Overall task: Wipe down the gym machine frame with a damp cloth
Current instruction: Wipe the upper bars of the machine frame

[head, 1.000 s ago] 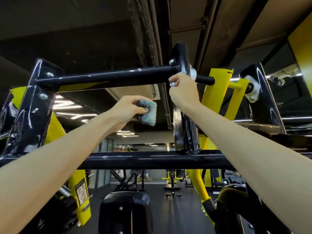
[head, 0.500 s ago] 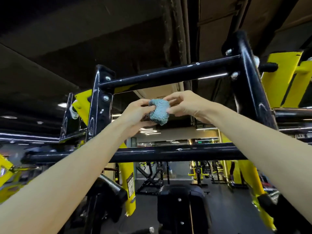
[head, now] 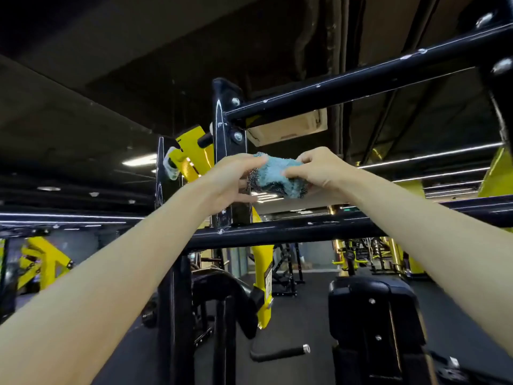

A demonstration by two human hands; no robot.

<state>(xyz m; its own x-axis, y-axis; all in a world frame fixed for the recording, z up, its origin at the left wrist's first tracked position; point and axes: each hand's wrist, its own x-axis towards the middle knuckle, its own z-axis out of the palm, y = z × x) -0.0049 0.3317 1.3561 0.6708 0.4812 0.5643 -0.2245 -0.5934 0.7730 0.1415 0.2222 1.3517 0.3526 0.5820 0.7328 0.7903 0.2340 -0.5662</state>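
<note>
Gym hall point(head: 311, 309) behind black frame crossbars point(head: 277, 232): my left hand point(head: 230, 182) and right hand point(head: 322, 170) both pinch the blue cloth point(head: 274, 173).

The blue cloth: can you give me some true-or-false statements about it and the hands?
1. The left hand and right hand both hold the blue cloth. True.
2. The cloth shows between the upper black bar and the lower black bar. True.
3. The cloth is pressed against the upper black bar. False: it is held in the air, clear of it.
4. The right hand grips the lower black bar. False: it holds the cloth.
</note>
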